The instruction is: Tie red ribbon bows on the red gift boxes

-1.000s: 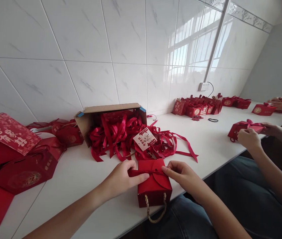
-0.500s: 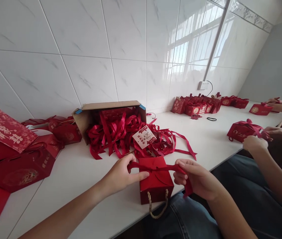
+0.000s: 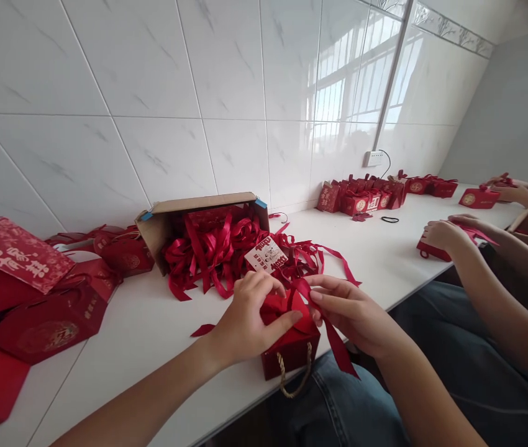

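White tiled wall (image 3: 152, 74), grey-veined | and there's a barred window's reflection (image 3: 333, 102), gleaming in the gloss | patterned border (image 3: 453, 29) up high | socket (image 3: 373, 159) below | white desk (image 3: 385, 264) running alongside | grey wall (image 3: 510, 102) beyond

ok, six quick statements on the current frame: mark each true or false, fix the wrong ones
1. The right hand grips a red ribbon. True.
2. The left hand is clenched into a fist. False: its thumb and fingers are apart, at the red box.
3. Loose ribbons spill out of the cardboard box. True.
4. The rope handle is black. False: the rope handle is gold-toned.
5. A printed card lies on the loose ribbons. True.
6. The black loop hangs on the wall. False: the black loop lies on the white table.
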### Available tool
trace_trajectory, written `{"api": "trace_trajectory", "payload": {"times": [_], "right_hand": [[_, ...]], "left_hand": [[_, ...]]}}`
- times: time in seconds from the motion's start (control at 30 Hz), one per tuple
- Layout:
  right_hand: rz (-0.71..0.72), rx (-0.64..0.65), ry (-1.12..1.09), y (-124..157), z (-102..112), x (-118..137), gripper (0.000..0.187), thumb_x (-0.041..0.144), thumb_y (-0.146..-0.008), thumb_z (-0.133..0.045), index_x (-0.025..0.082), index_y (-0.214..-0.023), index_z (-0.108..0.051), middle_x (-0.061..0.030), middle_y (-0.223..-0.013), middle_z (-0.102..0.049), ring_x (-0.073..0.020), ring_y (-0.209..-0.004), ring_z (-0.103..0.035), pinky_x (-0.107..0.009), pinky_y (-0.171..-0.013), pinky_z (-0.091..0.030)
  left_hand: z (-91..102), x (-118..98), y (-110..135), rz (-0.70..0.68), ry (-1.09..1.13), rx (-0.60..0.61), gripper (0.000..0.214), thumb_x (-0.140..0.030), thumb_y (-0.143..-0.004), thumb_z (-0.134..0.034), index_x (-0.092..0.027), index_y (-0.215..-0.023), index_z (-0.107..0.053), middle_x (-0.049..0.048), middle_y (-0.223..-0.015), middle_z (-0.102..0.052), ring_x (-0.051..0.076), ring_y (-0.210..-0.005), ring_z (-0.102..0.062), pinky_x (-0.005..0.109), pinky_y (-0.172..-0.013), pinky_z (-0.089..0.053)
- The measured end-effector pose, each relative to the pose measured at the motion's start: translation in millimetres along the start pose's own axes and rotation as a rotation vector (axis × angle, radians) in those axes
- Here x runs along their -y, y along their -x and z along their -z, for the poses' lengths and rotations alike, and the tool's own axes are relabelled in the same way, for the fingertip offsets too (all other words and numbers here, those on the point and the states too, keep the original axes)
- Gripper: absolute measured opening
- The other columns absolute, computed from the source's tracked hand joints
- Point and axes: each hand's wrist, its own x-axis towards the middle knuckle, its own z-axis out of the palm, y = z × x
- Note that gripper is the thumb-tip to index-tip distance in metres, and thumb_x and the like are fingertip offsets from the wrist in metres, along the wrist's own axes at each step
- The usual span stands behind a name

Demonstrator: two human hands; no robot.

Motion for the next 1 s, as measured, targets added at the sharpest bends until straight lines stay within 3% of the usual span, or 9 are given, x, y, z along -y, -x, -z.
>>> {"api": "trace_trajectory", "payload": {"times": [0.23, 0.4, 0.5, 0.6, 0.73, 0.8, 0.9, 1.0], "right_hand": [[0.076, -0.117, 0.275, -1, 7, 0, 0.030, 0.039, -0.075, -0.072, 0.018, -0.096, -0.067, 0.0025, -0.065, -0.056, -0.0072, -0.059, -0.049, -0.020, -0.057, -0.039], [0.070, -0.046, 0.484, -12, 6, -11, 0.034, 0.040, -0.079, -0.066, 0.018, -0.105, -0.067, 0.0034, -0.061, -0.053, -0.0097, -0.059, -0.049, -0.023, -0.057, -0.038], [0.068, -0.034, 0.573, -18, -2, -21, 0.026, 0.037, -0.081, -0.062, 0.016, -0.095, -0.070, -0.0001, -0.064, -0.059, -0.0120, -0.060, -0.052, -0.025, -0.058, -0.039], [0.178, -0.151, 0.665, -19, -10, -28, 0.023, 0.035, -0.083, -0.058, 0.016, -0.082, -0.070, -0.0022, -0.068, -0.060, -0.0136, -0.065, -0.051, -0.026, -0.061, -0.040], [0.314, -0.209, 0.706, -15, -17, -35, 0.023, 0.034, -0.085, -0.055, 0.017, -0.081, -0.069, -0.0045, -0.082, -0.062, -0.0162, -0.076, -0.054, -0.027, -0.071, -0.043], [0.307, -0.181, 0.645, -14, -19, -38, 0.023, 0.035, -0.087, -0.053, 0.017, -0.087, -0.068, -0.0052, -0.086, -0.065, -0.0171, -0.080, -0.057, -0.028, -0.075, -0.045], [0.302, -0.140, 0.573, -11, -19, -41, 0.024, 0.036, -0.088, -0.053, 0.018, -0.089, -0.067, -0.0065, -0.090, -0.068, -0.0183, -0.086, -0.060, -0.030, -0.080, -0.046], [0.277, -0.144, 0.519, -10, -19, -42, 0.026, 0.039, -0.088, -0.052, 0.017, -0.087, -0.067, -0.0072, -0.089, -0.069, -0.0183, -0.083, -0.060, -0.030, -0.077, -0.046]], "left_hand": [[-8.4, -5, -11, -0.078, -0.044, -0.236, 0.011, -0.024, -0.086, -0.055, -0.019, -0.076, -0.057, 0.0006, -0.076, -0.061, 0.018, -0.077, -0.055, 0.035, -0.077, -0.035], [0.7, -8, -9, -0.066, 0.018, -0.213, 0.009, -0.020, -0.082, -0.054, -0.019, -0.074, -0.059, 0.0003, -0.074, -0.061, 0.017, -0.076, -0.055, 0.034, -0.078, -0.036], [10.8, -11, -10, 0.031, 0.164, 0.004, 0.006, -0.019, -0.079, -0.054, -0.019, -0.076, -0.059, 0.0004, -0.078, -0.061, 0.018, -0.080, -0.055, 0.032, -0.079, -0.039], [22.6, -6, -13, 0.195, 0.308, 0.279, 0.013, -0.017, -0.072, -0.053, -0.021, -0.084, -0.056, -0.0004, -0.087, -0.059, 0.017, -0.084, -0.054, 0.027, -0.074, -0.042], [31.7, 13, -16, 0.387, 0.076, 0.238, 0.017, -0.036, -0.077, -0.055, -0.021, -0.081, -0.046, -0.0019, -0.082, -0.055, 0.017, -0.075, -0.052, 0.026, -0.063, -0.040], [33.1, 24, -17, 0.459, -0.025, 0.325, 0.031, -0.049, -0.076, -0.057, -0.021, -0.083, -0.046, -0.0009, -0.080, -0.057, 0.017, -0.069, -0.052, 0.026, -0.057, -0.038], [33.0, 37, -20, 0.495, 0.040, 0.547, 0.043, -0.057, -0.074, -0.059, -0.021, -0.092, -0.047, 0.0024, -0.085, -0.062, 0.018, -0.069, -0.055, 0.026, -0.054, -0.038], [30.6, 45, -23, 0.499, 0.123, 0.607, 0.049, -0.059, -0.073, -0.060, -0.020, -0.098, -0.045, 0.0040, -0.087, -0.064, 0.018, -0.071, -0.058, 0.025, -0.055, -0.039]]}}
